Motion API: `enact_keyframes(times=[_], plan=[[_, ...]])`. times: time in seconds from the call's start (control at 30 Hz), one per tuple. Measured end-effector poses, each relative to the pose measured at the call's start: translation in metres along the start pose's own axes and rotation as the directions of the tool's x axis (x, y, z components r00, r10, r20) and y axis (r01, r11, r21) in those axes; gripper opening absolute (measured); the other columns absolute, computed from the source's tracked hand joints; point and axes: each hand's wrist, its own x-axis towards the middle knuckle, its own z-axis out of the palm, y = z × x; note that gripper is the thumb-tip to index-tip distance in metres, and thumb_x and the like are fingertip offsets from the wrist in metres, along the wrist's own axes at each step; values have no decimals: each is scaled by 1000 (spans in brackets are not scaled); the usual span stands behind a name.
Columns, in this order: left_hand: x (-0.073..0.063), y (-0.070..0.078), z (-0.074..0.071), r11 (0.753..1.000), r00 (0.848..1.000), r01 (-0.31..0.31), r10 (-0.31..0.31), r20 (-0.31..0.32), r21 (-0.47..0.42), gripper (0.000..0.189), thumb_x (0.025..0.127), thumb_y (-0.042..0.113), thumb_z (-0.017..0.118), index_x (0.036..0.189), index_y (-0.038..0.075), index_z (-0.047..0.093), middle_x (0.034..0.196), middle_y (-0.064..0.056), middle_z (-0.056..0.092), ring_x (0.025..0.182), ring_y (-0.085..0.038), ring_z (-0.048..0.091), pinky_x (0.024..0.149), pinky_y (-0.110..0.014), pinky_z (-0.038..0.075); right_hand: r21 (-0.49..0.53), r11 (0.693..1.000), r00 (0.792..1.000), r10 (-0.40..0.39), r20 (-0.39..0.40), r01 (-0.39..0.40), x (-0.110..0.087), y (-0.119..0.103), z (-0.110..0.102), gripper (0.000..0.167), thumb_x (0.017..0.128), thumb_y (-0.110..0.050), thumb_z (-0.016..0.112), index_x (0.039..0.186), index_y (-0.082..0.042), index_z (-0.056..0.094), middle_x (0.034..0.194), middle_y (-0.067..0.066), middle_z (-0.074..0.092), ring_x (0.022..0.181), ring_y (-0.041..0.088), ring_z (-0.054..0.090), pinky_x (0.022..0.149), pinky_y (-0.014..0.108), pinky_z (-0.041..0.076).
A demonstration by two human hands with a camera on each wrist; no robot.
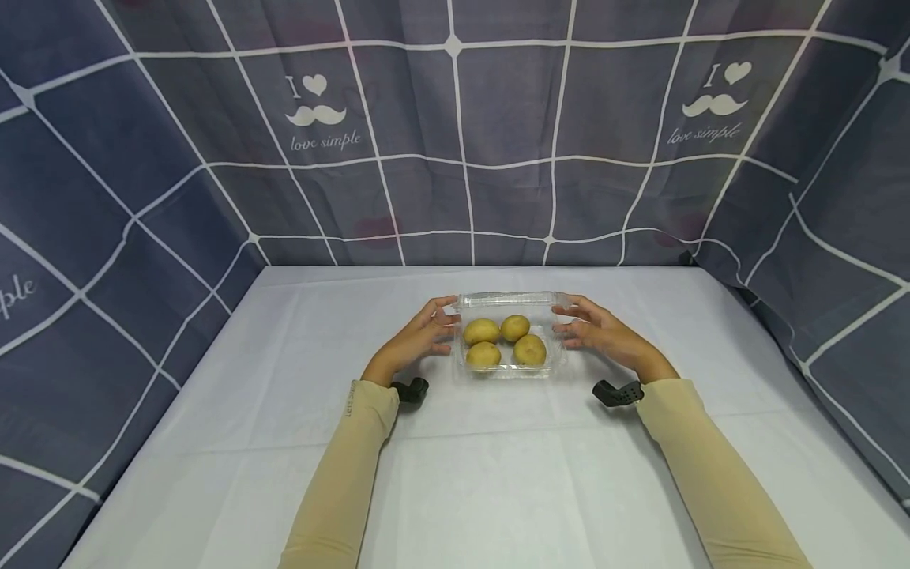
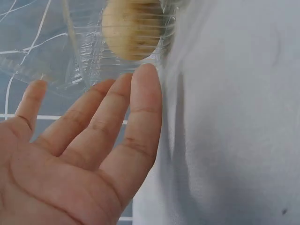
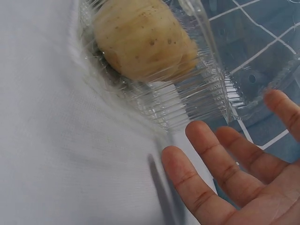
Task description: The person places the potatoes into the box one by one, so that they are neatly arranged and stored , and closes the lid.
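A clear plastic clamshell box sits on the white cloth with several yellow-brown potatoes inside. Its transparent lid stands raised along the far side. My left hand is at the box's left side, fingers spread and mostly straight. On the opposite side my right hand has its fingers spread the same way. In the left wrist view one potato shows through the ribbed wall, just beyond the fingertips. Another potato appears in the right wrist view. Whether the fingertips touch the plastic, I cannot tell.
A white cloth covers the table. Dark grey checked curtains with white lines hang behind it and along both sides. Black camera mounts stick out from the wrists.
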Motion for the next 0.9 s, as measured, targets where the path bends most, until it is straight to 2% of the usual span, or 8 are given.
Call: enact_keyframes(times=[0.1, 0.27, 0.43, 0.6, 0.73, 0.9], plan=[[2, 0, 0, 1000, 999, 14, -14, -31, 22, 67, 117, 55, 25, 170, 12, 29, 167, -27, 38, 152, -45, 44, 112, -55, 54, 38, 999, 1000, -18, 6, 18, -2, 1, 0, 65, 116, -31, 50, 167, 2, 25, 162, 40, 28, 132, 15, 61, 105, 34, 58], [2, 2, 2, 998, 997, 54, -53, -61, 18, 64, 118, 54, 28, 168, 14, 33, 166, -23, 39, 150, -42, 48, 109, -52, 56, 77, 996, 999, -33, 22, 32, -3, 3, 0, 62, 117, -40, 42, 167, -4, 32, 154, 41, 31, 131, 22, 62, 104, 35, 58], [1, 4, 4, 997, 995, 73, -71, -71, 24, 64, 117, 53, 31, 166, 12, 34, 167, -23, 37, 149, -43, 48, 108, -50, 57, 55, 998, 999, -32, 9, 31, -4, 1, 3, 55, 118, -35, 40, 163, -3, 37, 158, 42, 27, 130, 20, 63, 104, 34, 58], [-1, 5, 5, 995, 993, 98, -96, -65, 24, 62, 114, 50, 44, 164, 15, 36, 171, -19, 33, 149, -44, 48, 107, -49, 58, 24, 1000, 1000, -7, -27, 7, -4, -3, 8, 55, 116, -27, 45, 159, 5, 36, 157, 40, 31, 126, 22, 65, 102, 34, 59], [-1, 6, 5, 995, 995, 92, -91, -48, 24, 64, 111, 46, 49, 164, 13, 35, 171, -19, 33, 146, -44, 50, 103, -48, 60, -9, 1000, 999, 13, -50, -14, -5, -5, 11, 58, 114, -21, 50, 158, 11, 30, 154, 41, 37, 123, 21, 66, 100, 33, 59], [-1, 4, 4, 996, 996, 82, -82, -26, 20, 67, 107, 36, 58, 163, 10, 33, 169, -23, 33, 143, -45, 52, 96, -47, 62, -50, 998, 998, 36, -58, -39, -5, -2, 11, 58, 112, -14, 51, 160, 10, 29, 151, 40, 42, 123, 19, 66, 97, 29, 59]])
